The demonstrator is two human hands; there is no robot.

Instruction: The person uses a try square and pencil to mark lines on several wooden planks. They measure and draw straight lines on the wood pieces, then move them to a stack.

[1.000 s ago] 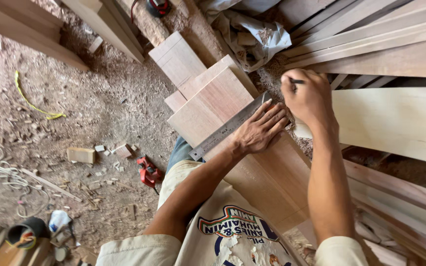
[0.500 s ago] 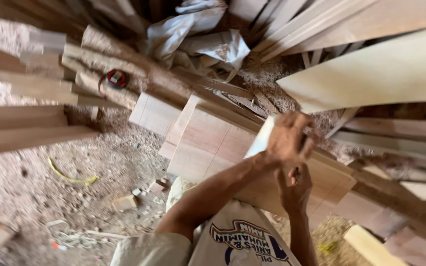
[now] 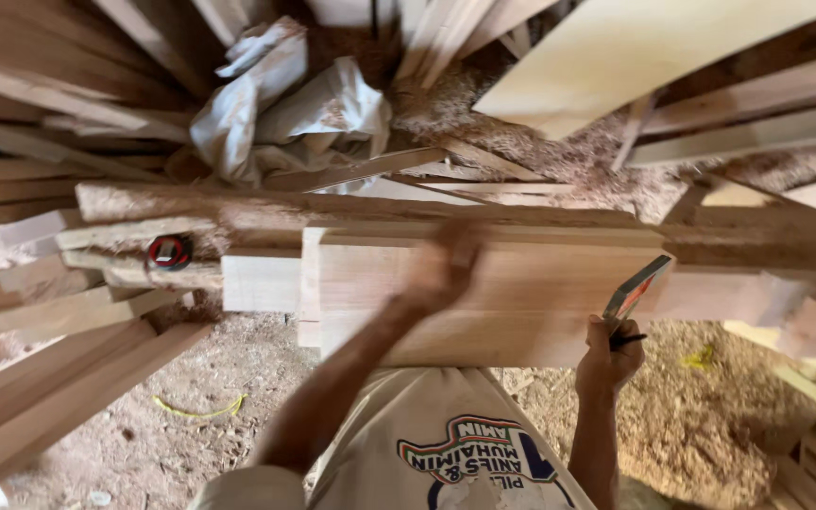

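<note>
Two hands | left hand on board | right hand grips square

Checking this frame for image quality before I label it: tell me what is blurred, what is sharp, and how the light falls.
Head view: the left hand is smeared by motion blur over the pale board; the right hand, holding a flat tool and a dark pencil, is fairly sharp; the red tape measure reads clearly; planks at the edges splay from wide-angle distortion; light is soft, brightest on the top-right plank.

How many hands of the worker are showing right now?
2. The blurred left hand lies on the pale wooden board; the right hand, at the board's right end, grips a flat metal square and a dark pencil.
</note>
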